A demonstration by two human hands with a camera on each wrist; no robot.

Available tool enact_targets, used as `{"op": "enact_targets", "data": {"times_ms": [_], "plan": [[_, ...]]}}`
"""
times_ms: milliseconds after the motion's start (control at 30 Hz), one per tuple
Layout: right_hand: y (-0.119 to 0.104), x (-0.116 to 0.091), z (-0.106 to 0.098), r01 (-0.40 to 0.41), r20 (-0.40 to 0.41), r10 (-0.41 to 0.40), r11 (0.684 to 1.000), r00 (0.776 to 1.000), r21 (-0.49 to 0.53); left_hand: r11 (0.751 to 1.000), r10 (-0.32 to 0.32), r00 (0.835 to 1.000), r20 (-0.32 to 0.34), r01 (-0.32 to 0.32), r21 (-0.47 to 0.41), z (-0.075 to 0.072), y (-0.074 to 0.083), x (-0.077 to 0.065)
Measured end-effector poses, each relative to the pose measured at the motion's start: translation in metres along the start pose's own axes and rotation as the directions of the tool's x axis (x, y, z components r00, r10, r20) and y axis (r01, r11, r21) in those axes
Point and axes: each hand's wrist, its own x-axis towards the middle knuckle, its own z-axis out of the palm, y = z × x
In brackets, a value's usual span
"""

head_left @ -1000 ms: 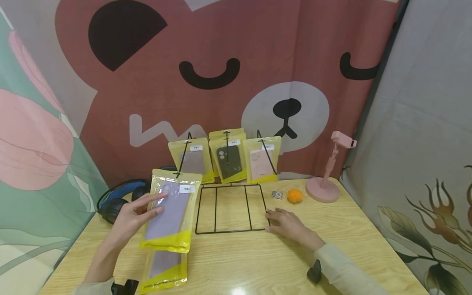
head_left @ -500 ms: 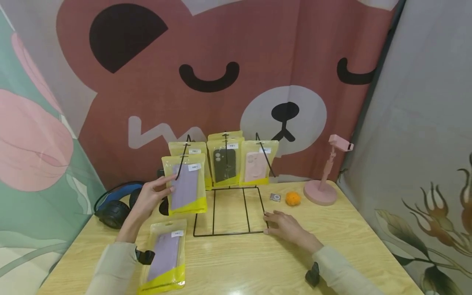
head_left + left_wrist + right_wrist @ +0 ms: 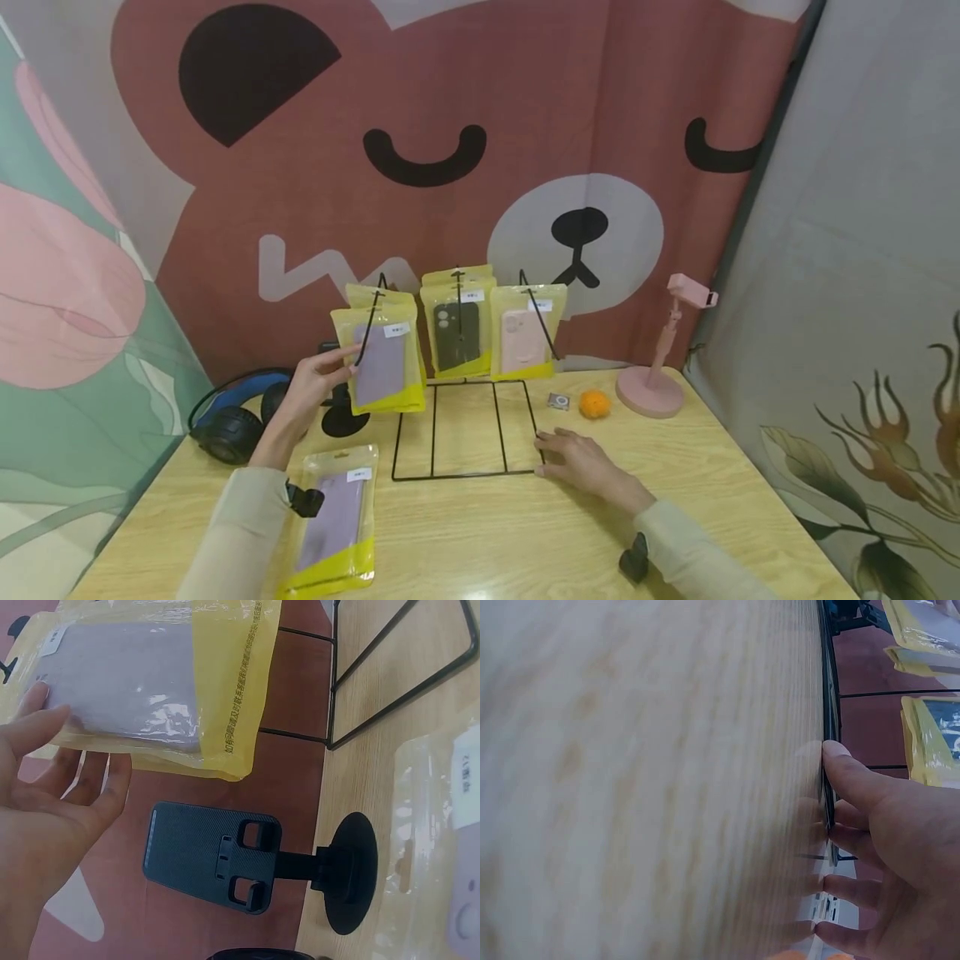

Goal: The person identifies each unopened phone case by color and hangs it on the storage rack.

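Observation:
In the head view, my left hand (image 3: 315, 387) pinches the left edge of a yellow bagged purple phone case (image 3: 379, 367). Its top hangs on the left hook (image 3: 367, 333) of a black wire display rack (image 3: 468, 477), before another such bag. In the left wrist view, the thumb lies on the bag's front and the other fingers are behind it. My right hand (image 3: 581, 462) rests at the right front corner of the rack's base, fingertips on the table and touching the wire. Another bagged purple phone case (image 3: 333, 517) lies on the table below my left forearm.
A bagged dark phone case (image 3: 457, 333) and a bagged pink one (image 3: 525, 337) hang on the other hooks. Headphones (image 3: 232, 433) and a black phone stand (image 3: 214, 855) stand left. Right are a small square device (image 3: 558, 402), an orange ball (image 3: 595, 405) and a pink stand (image 3: 651, 392).
My left hand has carried the bagged phone case up and back, and its hole has slid along the left hook toward the rack. The right hand stays at the rack's base.

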Motion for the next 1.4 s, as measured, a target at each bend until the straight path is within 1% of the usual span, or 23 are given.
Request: {"op": "enact_targets", "data": {"times_ms": [167,267,333,400,433,500,567,600,633,700,767,800,833,900,933,1000,1067,1133,1200,1233,1267,1300,1400], "plan": [[-0.002,0.0,0.001,0.003,0.013,-0.003,1.0,1.0,0.01,1.0,-0.011,1.0,0.021,0.011,0.012,-0.004,-0.001,-0.002],[-0.002,0.0,0.003,-0.002,0.015,0.002,1.0,1.0,0.013,0.999,0.034,0.999,0.009,-0.034,0.02,-0.007,-0.003,-0.01],[-0.003,-0.001,0.004,-0.001,0.012,0.001,1.0,1.0,0.012,0.996,0.078,0.996,-0.043,-0.075,0.053,-0.01,-0.003,-0.021],[-0.003,-0.001,0.004,0.002,0.014,-0.002,1.0,1.0,0.007,0.989,0.117,0.984,-0.137,-0.104,0.104,-0.01,-0.002,-0.036],[-0.004,0.0,0.004,0.005,0.013,-0.005,1.0,1.0,0.007,0.985,0.127,0.974,-0.187,-0.103,0.135,-0.009,-0.001,-0.045],[-0.004,0.0,0.003,0.01,0.014,-0.01,1.0,1.0,0.003,0.975,0.132,0.956,-0.263,-0.077,0.208,-0.007,-0.001,-0.063],[-0.003,0.001,0.003,0.013,0.013,-0.013,1.0,1.0,0.001,0.957,0.138,0.942,-0.306,-0.048,0.285,-0.003,-0.003,-0.08],[-0.003,0.001,0.002,0.015,0.01,-0.015,1.0,1.0,0.0,0.941,0.149,0.938,-0.313,-0.036,0.338,-0.001,-0.005,-0.088],[-0.003,0.002,0.002,0.018,0.006,-0.018,1.0,1.0,-0.003,0.923,0.158,0.939,-0.304,-0.031,0.383,0.0,-0.007,-0.095],[-0.002,0.003,0.001,0.021,0.003,-0.021,1.0,1.0,-0.009,0.88,0.182,0.943,-0.278,-0.03,0.474,0.002,-0.013,-0.108],[-0.001,0.003,0.0,0.021,0.003,-0.021,1.0,1.0,-0.013,0.843,0.183,0.953,-0.242,-0.025,0.538,0.003,-0.019,-0.118],[-0.001,0.003,-0.001,0.022,0.003,-0.022,1.0,1.0,-0.016,0.833,0.162,0.962,-0.222,-0.013,0.553,0.003,-0.022,-0.122],[-0.001,0.003,-0.001,0.021,0.002,-0.021,1.0,1.0,-0.021,0.828,0.127,0.972,-0.199,0.006,0.56,0.004,-0.025,-0.126],[-0.001,0.003,-0.002,0.017,0.003,-0.017,1.0,1.0,-0.022,0.807,0.053,0.986,-0.16,0.053,0.588,0.005,-0.032,-0.131],[-0.001,0.003,-0.003,0.014,0.003,-0.014,1.0,1.0,-0.02,0.795,0.005,0.99,-0.144,0.083,0.6,0.006,-0.035,-0.133],[-0.001,0.004,-0.003,0.008,0.004,-0.008,1.0,1.0,-0.016,0.756,-0.089,0.99,-0.114,0.141,0.639,0.009,-0.041,-0.135],[-0.002,0.003,-0.003,-0.002,0.011,0.002,1.0,1.0,-0.004,0.7,-0.176,0.981,-0.082,0.184,0.69,0.014,-0.048,-0.137],[-0.003,0.003,-0.002,-0.006,0.017,0.006,1.0,1.0,0.005,0.647,-0.27,0.961,-0.064,0.231,0.727,0.022,-0.053,-0.139],[-0.004,0.001,-0.002,-0.007,0.025,0.007,1.0,1.0,0.013,0.596,-0.345,0.937,-0.056,0.265,0.758,0.03,-0.056,-0.142],[-0.004,0.001,-0.001,-0.008,0.027,0.007,1.0,1.0,0.015,0.581,-0.374,0.926,-0.056,0.281,0.764,0.035,-0.056,-0.143],[-0.004,0.0,-0.001,-0.006,0.026,0.006,1.0,1.0,0.012,0.571,-0.395,0.917,-0.059,0.295,0.766,0.039,-0.055,-0.143],[-0.004,0.0,-0.001,-0.006,0.025,0.005,1.0,1.0,0.013,0.566,-0.413,0.908,-0.067,0.313,0.763,0.043,-0.054,-0.144],[-0.004,-0.001,-0.001,-0.007,0.02,0.007,1.0,1.0,0.015,0.559,-0.441,0.894,-0.075,0.339,0.757,0.051,-0.049,-0.146]]}}
